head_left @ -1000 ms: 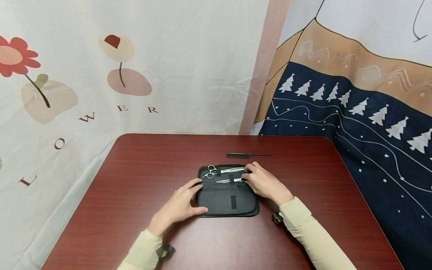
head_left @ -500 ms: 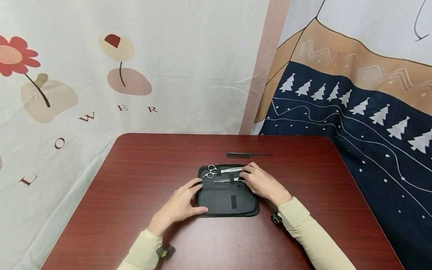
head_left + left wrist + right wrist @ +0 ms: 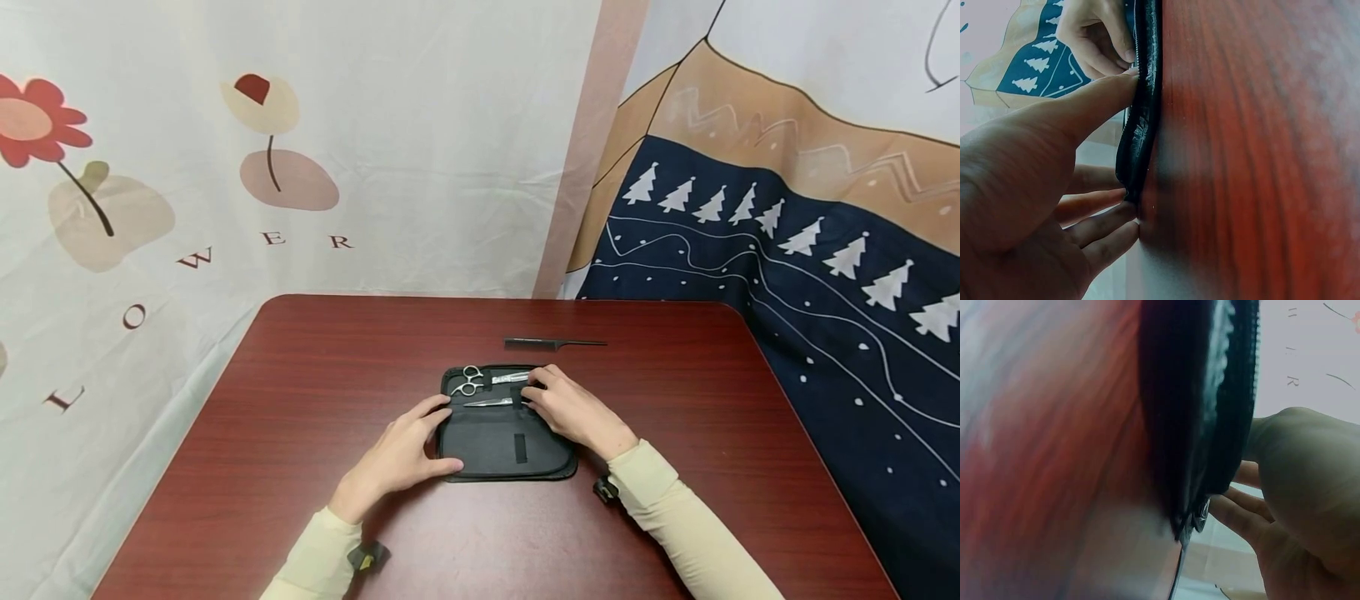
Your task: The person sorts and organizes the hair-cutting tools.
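A black zip case lies spread on the table. In its upper part, silver scissors sit under a strap, finger rings to the left. Just below, a second pair of scissors runs under another strap, blades pointing left. My right hand pinches this lower pair at its right end; the fingers hide its handles. My left hand has its fingers spread along the case's left edge, thumb at the near left corner. In the left wrist view, the left fingertips touch the zipped rim.
Behind the case lies a black tail comb on the red-brown table. A further strap crosses the lower part of the case. Printed curtains hang behind the table.
My right hand has moved left, and the lower scissors have slid left through the strap with it, so more blade shows. The left hand has stayed in place.
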A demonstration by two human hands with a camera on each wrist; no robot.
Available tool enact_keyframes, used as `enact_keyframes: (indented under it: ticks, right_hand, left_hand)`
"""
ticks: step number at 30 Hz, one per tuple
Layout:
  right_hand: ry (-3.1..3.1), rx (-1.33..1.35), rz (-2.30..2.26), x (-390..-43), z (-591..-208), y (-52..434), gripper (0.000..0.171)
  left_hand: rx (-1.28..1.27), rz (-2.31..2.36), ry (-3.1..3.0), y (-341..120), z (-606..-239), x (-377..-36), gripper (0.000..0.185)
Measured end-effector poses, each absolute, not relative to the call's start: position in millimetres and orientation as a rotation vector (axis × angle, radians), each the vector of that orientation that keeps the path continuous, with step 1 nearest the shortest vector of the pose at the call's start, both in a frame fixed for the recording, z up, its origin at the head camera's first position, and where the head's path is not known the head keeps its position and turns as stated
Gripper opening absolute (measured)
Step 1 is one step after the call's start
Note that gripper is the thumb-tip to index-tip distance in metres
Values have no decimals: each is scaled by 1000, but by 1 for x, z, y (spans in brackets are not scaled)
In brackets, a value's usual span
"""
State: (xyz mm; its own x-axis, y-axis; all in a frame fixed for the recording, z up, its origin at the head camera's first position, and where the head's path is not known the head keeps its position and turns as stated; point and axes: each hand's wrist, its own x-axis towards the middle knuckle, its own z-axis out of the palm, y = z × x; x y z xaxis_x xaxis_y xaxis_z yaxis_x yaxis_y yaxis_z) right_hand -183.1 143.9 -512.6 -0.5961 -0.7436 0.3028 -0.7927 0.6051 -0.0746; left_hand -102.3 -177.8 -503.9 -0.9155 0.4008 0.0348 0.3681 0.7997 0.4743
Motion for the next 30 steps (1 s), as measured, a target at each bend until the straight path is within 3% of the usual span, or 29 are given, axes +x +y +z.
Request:
enact_keyframes:
  ticks: [16,30]
  right_hand:
    - [-2521,1279,305,-184,-516,135,10]
    - [-2520,1306,430,-218,-583,141,12]
  left_hand:
    - [623,747,2914,-177,-502,-102,85]
    - [611,752,2908,-176,-502,-103,84]
